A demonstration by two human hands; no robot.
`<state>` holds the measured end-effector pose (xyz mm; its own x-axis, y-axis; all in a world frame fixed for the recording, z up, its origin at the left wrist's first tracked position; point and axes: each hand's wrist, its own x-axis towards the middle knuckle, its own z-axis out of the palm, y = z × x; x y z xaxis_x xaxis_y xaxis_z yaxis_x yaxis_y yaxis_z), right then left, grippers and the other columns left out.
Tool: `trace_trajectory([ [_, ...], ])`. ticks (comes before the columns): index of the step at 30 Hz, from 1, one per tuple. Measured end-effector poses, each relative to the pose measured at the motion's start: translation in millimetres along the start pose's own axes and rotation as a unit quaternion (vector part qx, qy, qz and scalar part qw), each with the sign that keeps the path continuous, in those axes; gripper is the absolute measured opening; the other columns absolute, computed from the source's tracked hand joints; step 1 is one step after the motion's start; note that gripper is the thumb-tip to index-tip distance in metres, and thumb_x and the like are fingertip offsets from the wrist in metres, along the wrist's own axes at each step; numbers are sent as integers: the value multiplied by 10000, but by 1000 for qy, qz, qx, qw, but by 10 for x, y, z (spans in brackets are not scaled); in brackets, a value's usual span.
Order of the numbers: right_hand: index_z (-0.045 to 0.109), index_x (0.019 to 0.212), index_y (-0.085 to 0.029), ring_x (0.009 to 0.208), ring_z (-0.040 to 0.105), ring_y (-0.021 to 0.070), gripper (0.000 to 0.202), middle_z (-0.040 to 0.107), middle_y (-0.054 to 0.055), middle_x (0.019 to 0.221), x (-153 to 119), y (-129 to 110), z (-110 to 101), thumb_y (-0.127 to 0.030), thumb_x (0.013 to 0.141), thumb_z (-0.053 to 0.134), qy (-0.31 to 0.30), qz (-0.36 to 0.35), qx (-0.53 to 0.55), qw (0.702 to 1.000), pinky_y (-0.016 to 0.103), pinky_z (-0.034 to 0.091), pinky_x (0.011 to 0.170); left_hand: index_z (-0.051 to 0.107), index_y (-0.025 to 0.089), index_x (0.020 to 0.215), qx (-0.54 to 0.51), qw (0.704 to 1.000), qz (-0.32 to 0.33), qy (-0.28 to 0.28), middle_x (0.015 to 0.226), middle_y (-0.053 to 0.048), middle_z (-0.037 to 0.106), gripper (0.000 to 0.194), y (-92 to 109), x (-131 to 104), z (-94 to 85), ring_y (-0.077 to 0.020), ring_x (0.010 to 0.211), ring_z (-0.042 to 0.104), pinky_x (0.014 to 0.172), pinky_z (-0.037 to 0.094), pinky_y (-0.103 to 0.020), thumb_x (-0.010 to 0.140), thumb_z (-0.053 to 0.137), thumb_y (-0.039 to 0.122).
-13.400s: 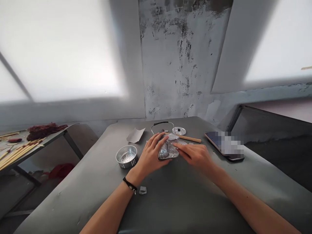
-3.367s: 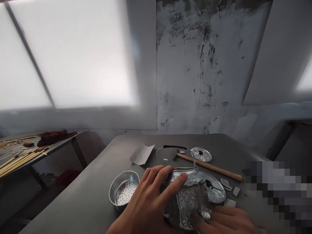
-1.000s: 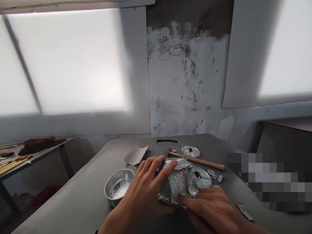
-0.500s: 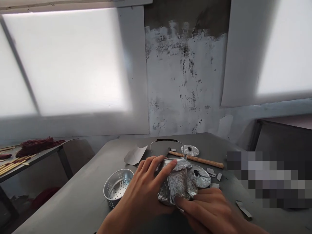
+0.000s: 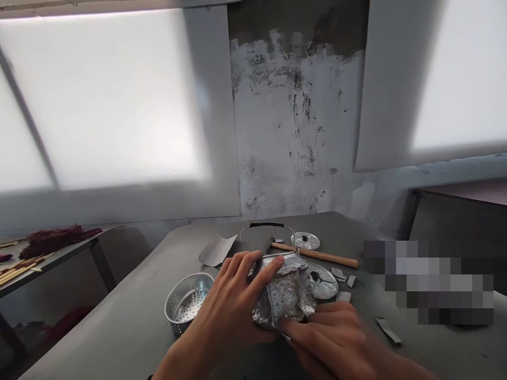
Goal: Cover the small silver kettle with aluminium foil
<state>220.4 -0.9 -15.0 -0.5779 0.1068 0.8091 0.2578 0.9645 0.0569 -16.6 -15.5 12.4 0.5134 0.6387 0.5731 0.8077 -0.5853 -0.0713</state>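
1. Vessel with a crumpled, foil-like silvery surface (image 5: 285, 293) is held at the lower centre of the frame, tilted, with a thin wire handle (image 5: 267, 225) arched above it and sleeved in black along the top.
2. The vessel's left side is grasped by the left hand (image 5: 233, 301), its fingers spread over the top.
3. The lower edge of the vessel is touched by the bent fingers of the right hand (image 5: 336, 338) – whether anything is pinched there cannot be told, as the fingertips are partly hidden.
4. A perforated metal basket (image 5: 189, 303) is placed on the grey counter (image 5: 119, 311), left of the left hand, and its open top is turned upward.
5. A curved grey sheet (image 5: 217, 250) is seen farther up, left of the wire handle.
6. A hammer with a wooden handle (image 5: 325, 257) is laid right of centre, between two silvery lids with black knobs: the upper lid (image 5: 305, 241) is seen whole, the lower lid (image 5: 322, 282) is partly covered by the vessel.
7. Grey scraps (image 5: 388, 332) are scattered at the lower right.
8. Dark red fibres (image 5: 59, 237) and pale sticks (image 5: 24, 266) are carried by a side table at the left edge – a pixelated patch hides what lies at the right.
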Motion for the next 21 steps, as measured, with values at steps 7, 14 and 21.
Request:
trace_trajectory([
  [7,603,1128,-171,472,524,106,176,638,-51,636,-29,65,25,-87,1060,464,1,9,-17,1000,272,348,543,334,334,1633,6,1000,1,10,1459,-143,532,1178,-21,2,2,-397,1283,560,1018,582,-599,632,956,354],
  [14,598,1142,-175,489,559,117,194,679,-36,668,-24,46,37,-73,1047,462,6,5,-11,1000,283,355,541,316,359,1635,4,1000,-7,0,1471,-142,525,1194,-24,-13,1,-405,1298,555,1025,579,-600,628,957,341],
  [21,603,1136,-172,469,530,109,193,658,-46,652,-24,41,58,-84,1056,452,14,11,-15,1000,274,335,530,313,353,1638,12,1000,-11,-6,1471,-143,525,1194,-8,-13,-9,-408,1292,563,991,599,-598,632,957,320],
])
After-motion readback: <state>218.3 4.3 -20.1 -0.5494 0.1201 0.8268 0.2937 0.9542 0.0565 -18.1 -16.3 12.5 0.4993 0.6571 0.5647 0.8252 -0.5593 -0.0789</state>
